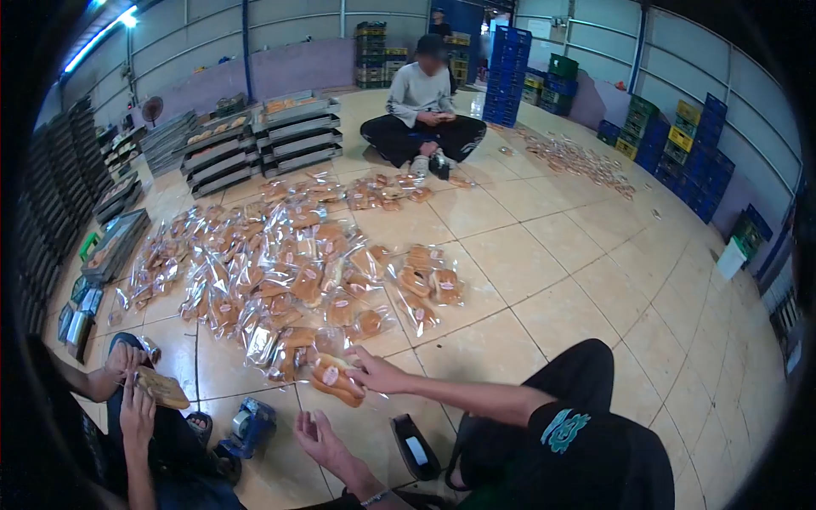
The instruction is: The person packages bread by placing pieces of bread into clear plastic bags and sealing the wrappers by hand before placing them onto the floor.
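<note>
My right hand [374, 372] reaches across the front of the pile, its fingers closed on a bread roll in a clear plastic bag [337, 379] with a small label. Below it, my left hand [325, 444] is turned palm up with loosely spread fingers, holding nothing. A large heap of bagged bread rolls [285, 246] covers the tiled floor ahead of me. Several more bagged rolls [444, 286] lie at the heap's right edge. A blue tape dispenser [250, 425] stands on the floor left of my left hand, and a black sandal [416, 448] lies to its right.
At my left, a co-worker's hands [136, 395] hold a bagged roll [162, 388]. Another person [425, 102] sits cross-legged behind the heap. Stacked trays [297, 136] stand at the back left; crates [680, 144] line the right wall. More packages [578, 161] lie farther right.
</note>
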`<state>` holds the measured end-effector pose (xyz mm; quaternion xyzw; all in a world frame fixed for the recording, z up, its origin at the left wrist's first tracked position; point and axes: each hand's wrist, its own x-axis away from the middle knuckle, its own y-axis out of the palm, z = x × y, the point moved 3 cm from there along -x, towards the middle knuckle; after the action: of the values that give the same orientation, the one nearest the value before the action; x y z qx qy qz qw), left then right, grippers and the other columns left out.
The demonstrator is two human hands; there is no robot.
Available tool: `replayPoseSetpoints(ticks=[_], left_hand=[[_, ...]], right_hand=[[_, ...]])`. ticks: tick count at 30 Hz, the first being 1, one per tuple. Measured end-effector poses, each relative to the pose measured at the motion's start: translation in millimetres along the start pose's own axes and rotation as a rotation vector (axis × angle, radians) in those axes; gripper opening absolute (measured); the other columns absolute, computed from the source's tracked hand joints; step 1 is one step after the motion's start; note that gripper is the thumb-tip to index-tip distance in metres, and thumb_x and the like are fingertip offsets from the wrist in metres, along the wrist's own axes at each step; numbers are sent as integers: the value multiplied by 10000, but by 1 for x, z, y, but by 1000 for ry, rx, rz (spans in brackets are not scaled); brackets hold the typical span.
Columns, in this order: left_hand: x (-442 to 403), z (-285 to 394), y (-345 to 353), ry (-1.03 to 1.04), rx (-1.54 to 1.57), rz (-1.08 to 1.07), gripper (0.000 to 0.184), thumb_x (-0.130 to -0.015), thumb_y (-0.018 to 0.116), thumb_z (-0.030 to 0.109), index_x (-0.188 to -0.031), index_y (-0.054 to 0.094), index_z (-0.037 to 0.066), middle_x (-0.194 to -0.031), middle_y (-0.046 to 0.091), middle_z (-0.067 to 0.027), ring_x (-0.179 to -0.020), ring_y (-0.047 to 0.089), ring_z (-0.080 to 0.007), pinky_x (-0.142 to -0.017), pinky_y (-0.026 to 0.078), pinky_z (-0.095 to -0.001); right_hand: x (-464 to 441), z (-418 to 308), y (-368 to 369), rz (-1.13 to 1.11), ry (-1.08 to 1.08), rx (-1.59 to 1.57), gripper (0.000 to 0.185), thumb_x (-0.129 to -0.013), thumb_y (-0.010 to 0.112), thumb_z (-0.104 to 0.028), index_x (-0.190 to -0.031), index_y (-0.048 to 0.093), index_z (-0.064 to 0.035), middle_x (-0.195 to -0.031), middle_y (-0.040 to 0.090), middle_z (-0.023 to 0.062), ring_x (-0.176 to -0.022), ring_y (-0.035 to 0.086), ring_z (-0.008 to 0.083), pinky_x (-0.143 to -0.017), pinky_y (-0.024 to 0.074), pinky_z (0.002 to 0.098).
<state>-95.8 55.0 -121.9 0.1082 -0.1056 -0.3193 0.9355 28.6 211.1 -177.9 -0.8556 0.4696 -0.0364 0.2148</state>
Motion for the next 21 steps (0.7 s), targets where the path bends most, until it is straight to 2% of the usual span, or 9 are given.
replayPoseSetpoints(ticks=[1,2,4,6,9,12,15,17,21], left_hand=[[3,2,3,33,30,0,285,-956,637,145,-1199,579,8,-1086,637,-89,-1030,612,-172,-904,499,-324],[9,6,7,64,62,2,323,-939,660,129,-1223,571,4,-1116,637,-100,-1061,608,-187,-946,494,-342],[22,20,16,34,122,-126,382,-949,651,134,-1286,534,0,-1169,623,-126,-1115,600,-215,-978,492,-357],[26,27,26,11,107,-391,416,-931,677,125,-1296,519,3,-1175,621,-120,-1096,614,-199,-957,508,-328],[43,35,37,10,330,-353,430,-924,705,178,-1281,529,16,-1166,624,-85,-1072,627,-176,-931,526,-320],[51,29,43,-49,597,-298,443,-933,700,246,-1286,534,36,-1182,625,-60,-1091,621,-162,-952,519,-330],[59,17,42,-139,741,-317,484,-944,681,305,-1327,520,56,-1249,612,-49,-1148,597,-163,-1001,493,-355],[59,15,49,-221,877,-428,545,-958,654,311,-1410,464,72,-1391,542,-70,-1274,523,-216,-1101,415,-451],[69,32,56,-161,680,-562,482,-948,676,247,-1355,496,60,-1374,550,-131,-1348,458,-286,-1136,339,-525]], right_hand=[[16,-53,-22,-148,146,-140,414,-1025,548,-255,-1336,388,-33,-896,661,80,-768,599,126,-685,490,328],[26,-63,-35,-142,151,-140,414,-1025,548,-255,-1336,388,-33,-896,661,80,-768,599,126,-685,490,328],[49,-82,-44,-498,-13,-164,503,-1008,577,-275,-1400,370,-37,-998,645,90,-879,630,139,-735,497,316],[75,-111,-65,-553,-30,-30,521,-1003,590,-265,-1420,368,-45,-964,633,79,-907,619,134,-768,493,294],[106,-109,-78,-339,7,-374,587,-980,628,-224,-1457,330,-53,-1013,647,86,-939,622,130,-796,499,296],[125,-96,-78,-80,-44,-530,481,-954,661,-184,-1365,467,-29,-1022,668,82,-952,630,126,-803,502,285],[128,-96,-80,210,162,-488,153,-937,678,-159,-971,668,-11,-925,687,60,-863,648,111,-751,515,270],[120,-103,-95,243,48,-433,133,-945,664,-151,-973,653,-22,-904,677,54,-832,639,107,-729,512,265],[113,-135,-145,218,-85,-598,77,-970,617,-120,-978,611,-44,-864,640,29,-775,606,101,-676,493,246]])
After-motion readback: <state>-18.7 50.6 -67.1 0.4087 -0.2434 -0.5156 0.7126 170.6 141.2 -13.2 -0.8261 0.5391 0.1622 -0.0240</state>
